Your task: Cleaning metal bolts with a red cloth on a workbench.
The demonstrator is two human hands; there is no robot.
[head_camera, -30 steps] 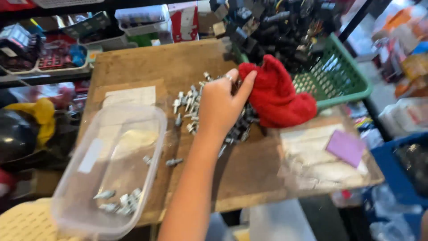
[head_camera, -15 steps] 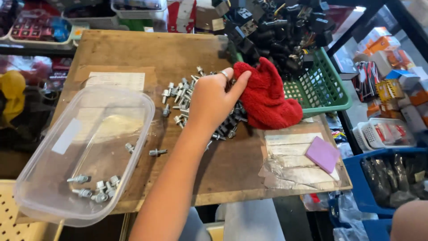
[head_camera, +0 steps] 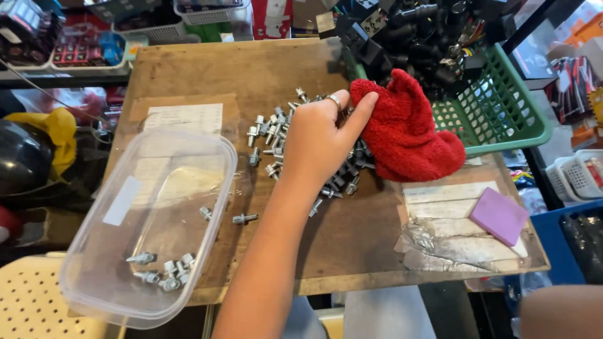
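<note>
My left hand (head_camera: 317, 141) reaches over a pile of silver bolts (head_camera: 271, 137) in the middle of a wooden board (head_camera: 251, 69). Its fingers curl down into the pile, and one of them wears a ring. The thumb stretches right and touches a red cloth (head_camera: 408, 135). What the curled fingers hold is hidden under the hand. A clear plastic tub (head_camera: 147, 226) sits at the left, with several bolts (head_camera: 160, 273) in its near end. Two loose bolts (head_camera: 244, 218) lie beside the tub. My right hand is out of sight.
A green basket (head_camera: 502, 119) of black parts stands at the back right, against the cloth. A purple pad (head_camera: 499, 215) lies on clear plastic bags at the right. Paper sheets are taped to the board. A black helmet and yellow cloth sit left. Bare skin shows bottom right.
My left hand has stayed on the bolt pile and settled lower, its thumb now on the red cloth. The view has shifted slightly.
</note>
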